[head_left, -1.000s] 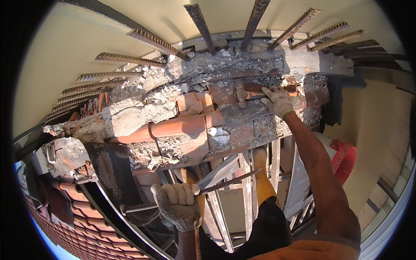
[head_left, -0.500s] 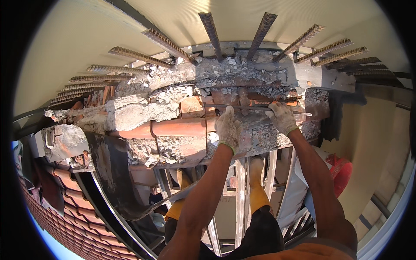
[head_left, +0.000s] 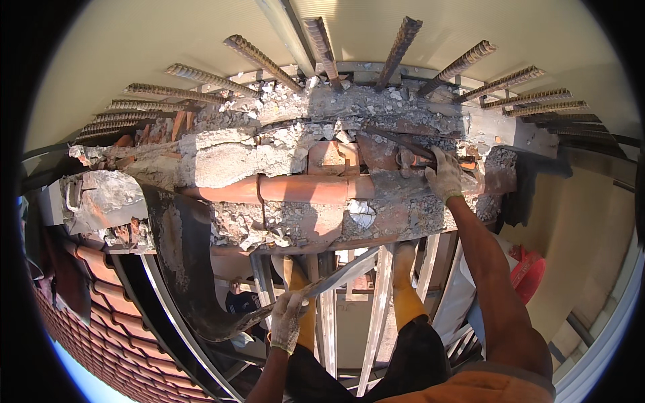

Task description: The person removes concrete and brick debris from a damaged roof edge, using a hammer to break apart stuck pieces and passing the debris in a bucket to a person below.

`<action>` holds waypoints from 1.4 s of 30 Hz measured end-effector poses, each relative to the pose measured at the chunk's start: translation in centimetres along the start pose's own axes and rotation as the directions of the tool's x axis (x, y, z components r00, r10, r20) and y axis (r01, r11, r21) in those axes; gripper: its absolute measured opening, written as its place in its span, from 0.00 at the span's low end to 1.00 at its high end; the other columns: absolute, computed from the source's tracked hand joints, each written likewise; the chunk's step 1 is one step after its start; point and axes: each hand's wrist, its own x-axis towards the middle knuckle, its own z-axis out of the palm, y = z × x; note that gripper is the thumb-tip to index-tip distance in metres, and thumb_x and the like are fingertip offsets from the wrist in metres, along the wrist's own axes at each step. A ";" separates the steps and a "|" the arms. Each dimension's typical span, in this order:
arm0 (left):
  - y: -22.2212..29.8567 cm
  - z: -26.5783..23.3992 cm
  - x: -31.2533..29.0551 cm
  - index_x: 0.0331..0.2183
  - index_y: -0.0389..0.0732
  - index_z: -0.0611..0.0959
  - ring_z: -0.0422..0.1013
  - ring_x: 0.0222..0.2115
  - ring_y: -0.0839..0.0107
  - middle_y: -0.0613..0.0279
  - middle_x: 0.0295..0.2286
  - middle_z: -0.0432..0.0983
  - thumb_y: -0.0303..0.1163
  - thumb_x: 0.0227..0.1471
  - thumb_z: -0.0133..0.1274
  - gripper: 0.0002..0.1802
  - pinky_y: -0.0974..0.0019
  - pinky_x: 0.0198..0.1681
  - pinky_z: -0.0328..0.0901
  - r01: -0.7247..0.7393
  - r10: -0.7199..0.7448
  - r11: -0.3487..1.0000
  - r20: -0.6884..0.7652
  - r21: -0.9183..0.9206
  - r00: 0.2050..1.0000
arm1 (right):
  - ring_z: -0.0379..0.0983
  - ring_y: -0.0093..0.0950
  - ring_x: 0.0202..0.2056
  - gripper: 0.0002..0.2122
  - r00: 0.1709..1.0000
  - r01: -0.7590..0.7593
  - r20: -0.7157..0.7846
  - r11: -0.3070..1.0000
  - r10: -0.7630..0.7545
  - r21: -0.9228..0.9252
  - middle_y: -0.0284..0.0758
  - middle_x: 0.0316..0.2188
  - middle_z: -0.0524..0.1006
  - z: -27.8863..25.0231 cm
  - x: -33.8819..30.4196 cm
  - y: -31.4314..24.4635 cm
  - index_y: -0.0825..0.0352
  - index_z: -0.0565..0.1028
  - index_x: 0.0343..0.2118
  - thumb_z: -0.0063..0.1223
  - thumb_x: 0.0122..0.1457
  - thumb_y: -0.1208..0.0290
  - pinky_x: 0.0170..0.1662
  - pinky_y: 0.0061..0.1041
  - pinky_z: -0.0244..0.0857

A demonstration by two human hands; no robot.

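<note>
My right hand [head_left: 445, 176], in a pale knitted glove, is closed around a dark metal bar [head_left: 396, 140] lying slantwise over the broken masonry. The bar's left end reaches up onto the rubble; part of it is hidden by the hand. Low and to the left, my left hand [head_left: 287, 321], gloved too, is closed at the edge of a dark bent flashing sheet [head_left: 218, 326]. The sheet's silvery strip [head_left: 346, 270] runs up to the right past the hand. Orange clay tiles [head_left: 302, 189] and crumbled mortar [head_left: 242, 228] lie between the hands.
Ribbed steel rods [head_left: 400, 54] stick out along the far side before a beige panel [head_left: 376, 33]. Under me, yellow boots [head_left: 406, 292] stand among metal rails [head_left: 376, 316] with gaps between. Roof tiles [head_left: 127, 322] slope at left; a red container [head_left: 527, 275] is at right.
My left hand has left the bar and moved down and left to the flashing sheet. The bar has swung from nearly level to a slant, its left end higher. My right hand keeps hold of it.
</note>
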 end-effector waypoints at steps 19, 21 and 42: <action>10.9 -39.8 -7.4 0.43 0.40 0.82 0.77 0.43 0.50 0.50 0.41 0.79 0.41 0.54 0.67 0.20 0.51 0.48 0.71 -0.141 0.698 0.694 -0.611 0.707 0.374 | 0.74 0.46 0.59 0.24 0.518 0.776 -0.225 0.343 -0.825 0.529 0.49 0.55 0.78 -8.1 -6.7 -75.7 0.70 0.72 0.59 0.61 0.64 0.64 0.64 0.41 0.66; 13.4 -45.2 -3.2 0.57 0.41 0.78 0.68 0.58 0.49 0.49 0.54 0.73 0.46 0.52 0.69 0.35 0.49 0.62 0.64 0.046 0.659 0.715 -0.694 0.698 0.290 | 0.72 0.48 0.62 0.27 0.481 0.831 -0.098 0.416 -0.871 0.370 0.52 0.57 0.76 -4.4 -4.6 -85.3 0.70 0.70 0.61 0.62 0.64 0.60 0.65 0.43 0.65; 3.5 -58.6 7.3 0.51 0.42 0.85 0.81 0.47 0.53 0.50 0.43 0.85 0.62 0.41 0.69 0.42 0.52 0.54 0.73 0.177 0.192 0.790 -0.511 0.587 0.838 | 0.77 0.40 0.50 0.42 0.493 0.793 0.490 0.603 -0.719 0.088 0.51 0.48 0.83 7.0 0.5 -113.5 0.79 0.78 0.55 0.68 0.52 0.38 0.57 0.36 0.68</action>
